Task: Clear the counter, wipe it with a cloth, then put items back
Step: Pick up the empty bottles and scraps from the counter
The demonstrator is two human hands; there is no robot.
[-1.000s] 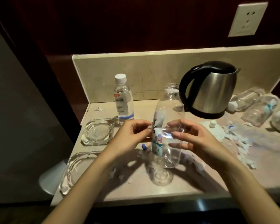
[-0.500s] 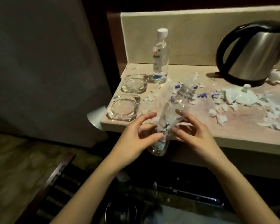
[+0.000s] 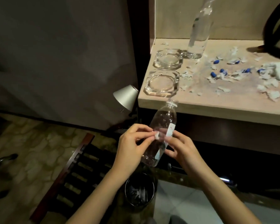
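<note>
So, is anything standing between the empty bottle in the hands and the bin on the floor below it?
Nothing visible does. Both hands hold the empty bottle in the air, beyond the counter edge, and the bin stands open below it.

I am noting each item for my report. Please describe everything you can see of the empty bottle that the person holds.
The empty bottle is clear plastic, with no cap and a white ring at its neck. Torn bits of white label cling to its side. It is held tilted, neck up toward the counter edge, in front of the counter and above a dark waste bin. The left hand pinches a label scrap on it; the right hand holds its other side.
</note>
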